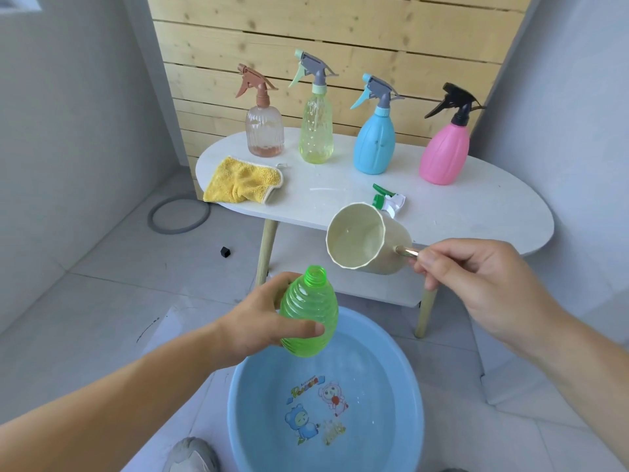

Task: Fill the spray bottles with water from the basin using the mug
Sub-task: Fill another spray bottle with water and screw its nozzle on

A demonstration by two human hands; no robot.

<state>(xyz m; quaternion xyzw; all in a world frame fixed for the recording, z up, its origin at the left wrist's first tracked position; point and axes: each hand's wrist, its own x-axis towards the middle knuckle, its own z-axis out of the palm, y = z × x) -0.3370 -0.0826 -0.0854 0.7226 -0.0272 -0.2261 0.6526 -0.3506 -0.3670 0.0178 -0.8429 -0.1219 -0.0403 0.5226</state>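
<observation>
Head view showed the left hand (258, 321) gripping an uncapped green bottle (309, 311) over the blue basin (326, 403) of water, while the right hand (483, 284) pinched the handle of a tilted cream mug (367, 240) just above it.

Writing is seen in one place only: on the inner bottom of the round light-blue plastic basin (252, 403), under the water. A coloured printed picture is placed there. In its upper left part a curved word in yellow and green letters (305, 386) is printed, and a line of very small letters is set just above this word. Both are too blurred to be read with certainty; only a first letter like "P" can be supposed.
</observation>
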